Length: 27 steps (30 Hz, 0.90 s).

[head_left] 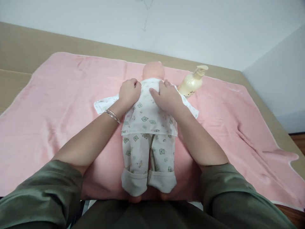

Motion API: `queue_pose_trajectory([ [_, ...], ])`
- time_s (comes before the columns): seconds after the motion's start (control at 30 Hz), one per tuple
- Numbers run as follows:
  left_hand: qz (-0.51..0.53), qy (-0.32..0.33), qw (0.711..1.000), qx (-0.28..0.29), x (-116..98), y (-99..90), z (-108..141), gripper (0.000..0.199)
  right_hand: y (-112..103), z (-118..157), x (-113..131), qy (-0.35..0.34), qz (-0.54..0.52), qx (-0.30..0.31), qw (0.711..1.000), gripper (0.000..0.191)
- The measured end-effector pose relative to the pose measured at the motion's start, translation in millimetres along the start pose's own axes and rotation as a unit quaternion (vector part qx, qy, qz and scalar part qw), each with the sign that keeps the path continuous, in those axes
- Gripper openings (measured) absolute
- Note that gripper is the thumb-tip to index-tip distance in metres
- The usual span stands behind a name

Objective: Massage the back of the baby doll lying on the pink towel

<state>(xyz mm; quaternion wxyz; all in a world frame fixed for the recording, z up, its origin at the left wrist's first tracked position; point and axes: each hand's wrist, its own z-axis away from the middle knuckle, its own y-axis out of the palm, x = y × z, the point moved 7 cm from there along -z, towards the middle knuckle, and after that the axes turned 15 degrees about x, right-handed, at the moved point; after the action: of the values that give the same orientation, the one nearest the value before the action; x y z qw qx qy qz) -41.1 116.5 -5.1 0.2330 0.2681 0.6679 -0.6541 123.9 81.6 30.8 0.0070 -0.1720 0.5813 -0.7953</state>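
Observation:
A baby doll [153, 70] lies stretched out on a pink blanket, its bald head away from me and its feet toward me. It wears a white shirt [149, 119] and trousers [138, 152] with small printed animal faces, the trouser cuffs turned up. At the doll's left-hand shoulder in the picture, my left hand [130, 92] is closed, fingers curled against the shirt; the fingertips are hidden. My right hand [168, 97] rests on the other shoulder and upper back, thumb held apart from the fingers. The doll's face is not visible.
The pink blanket [228, 121] covers most of a wooden surface [14, 86] and has some creases at the right. A cream pump bottle [191, 83] lies tilted beside the doll's right-hand sleeve. A white wall [95, 22] rises behind.

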Motion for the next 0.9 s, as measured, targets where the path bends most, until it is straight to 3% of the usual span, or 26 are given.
queue_pose_trajectory([
  [0.1, -0.004, -0.002, 1.000, 0.003, -2.5, -1.9, -0.2, 0.027, -3.6, -1.7, -17.0, 0.054, -0.028, -0.008, 0.998, 0.078],
  [0.27, -0.119, -0.015, 0.992, 0.048, -26.3, 1.3, 15.4, 0.038, -0.4, -13.0, -22.9, -0.005, -0.010, -0.003, 1.000, 0.075],
  [0.37, -0.201, 0.021, 0.978, 0.053, -51.8, 8.9, 35.7, 0.042, -1.5, -18.0, -25.4, -0.052, -0.021, 0.008, 0.998, 0.075],
  [0.47, -0.222, 0.070, 0.971, 0.049, -68.4, 17.1, 48.3, 0.046, -3.3, -11.4, -23.6, -0.023, -0.008, -0.009, 1.000, 0.073],
  [0.53, -0.199, 0.085, 0.975, 0.047, -68.4, 18.0, 46.1, 0.045, -1.2, -0.8, -11.7, -0.011, 0.035, -0.022, 0.999, 0.065],
  [0.7, -0.114, 0.065, 0.989, 0.074, -46.2, 12.7, 20.6, 0.040, 10.6, 22.5, 28.2, -0.066, 0.117, -0.036, 0.990, 0.061],
  [0.8, -0.107, 0.067, 0.989, 0.073, -42.5, 12.3, 17.1, 0.040, 8.4, 17.1, 24.3, -0.064, 0.108, -0.038, 0.991, 0.059],
  [0.9, -0.140, 0.085, 0.985, 0.048, -52.3, 15.7, 28.9, 0.036, 2.8, -2.0, 1.7, -0.054, 0.047, -0.018, 0.997, 0.059],
])
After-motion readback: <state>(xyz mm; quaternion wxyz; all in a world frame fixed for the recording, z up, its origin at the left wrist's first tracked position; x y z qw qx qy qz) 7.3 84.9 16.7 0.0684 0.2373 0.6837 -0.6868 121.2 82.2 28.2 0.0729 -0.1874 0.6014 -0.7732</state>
